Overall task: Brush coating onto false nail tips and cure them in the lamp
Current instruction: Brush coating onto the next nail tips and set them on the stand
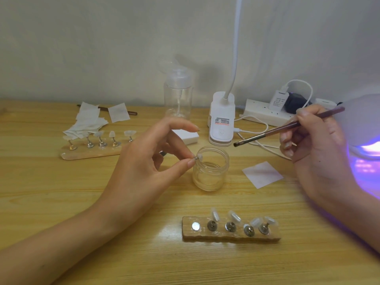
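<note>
My left hand (148,159) pinches a small metal stand with a clear nail tip (199,157) between thumb and finger, just above the rim of an open glass jar (210,169). My right hand (314,145) grips a brown brush (287,126); its bristle end points left, above and to the right of the jar. Near the table's front lies a wooden holder (231,230) with several nail tips on stands and one bare magnet at its left end. A second wooden holder (92,148) with several tips stands at the back left. The curing lamp (366,128) glows purple at the right edge.
A clear pump bottle (178,93) and a white clip lamp (221,120) stand behind the jar. A power strip (267,114) with chargers and cables lies at the back right. White wipes (88,122) are piled at the back left; one wipe (262,174) lies right of the jar.
</note>
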### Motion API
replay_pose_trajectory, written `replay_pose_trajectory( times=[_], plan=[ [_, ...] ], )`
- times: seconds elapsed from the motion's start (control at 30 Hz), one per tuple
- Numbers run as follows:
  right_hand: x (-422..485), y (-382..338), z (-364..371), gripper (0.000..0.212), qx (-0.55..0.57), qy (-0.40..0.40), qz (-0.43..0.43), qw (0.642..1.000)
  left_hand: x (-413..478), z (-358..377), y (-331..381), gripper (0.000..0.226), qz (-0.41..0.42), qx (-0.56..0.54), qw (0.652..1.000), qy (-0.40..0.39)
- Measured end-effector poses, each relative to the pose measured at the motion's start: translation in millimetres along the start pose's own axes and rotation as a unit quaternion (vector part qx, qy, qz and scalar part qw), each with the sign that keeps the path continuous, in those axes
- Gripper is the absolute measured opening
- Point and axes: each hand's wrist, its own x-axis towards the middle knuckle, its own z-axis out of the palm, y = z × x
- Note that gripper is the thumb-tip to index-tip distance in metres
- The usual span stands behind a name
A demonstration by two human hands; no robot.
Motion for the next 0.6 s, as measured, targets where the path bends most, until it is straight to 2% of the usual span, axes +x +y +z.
replay_pose_trajectory(
  times=[0.23,0.37,0.6],
  plan=[
    [-5.3,-2.3,5.4,0.014,-0.037,-0.123,-0.081,0.988,-0.4,0.2,-0.3,0.042,0.0,0.002,1.0,0.001],
    [-5.0,-3.2,3.4,0.008,-0.054,-0.125,-0.103,0.985,0.1,-0.2,-0.1,0.042,0.002,0.003,1.0,0.002],
    [-0.6,-0.9,-2.4,0.01,-0.059,-0.118,-0.105,0.986,0.2,-0.1,0.4,0.041,0.005,0.007,1.0,0.0]
  ],
)
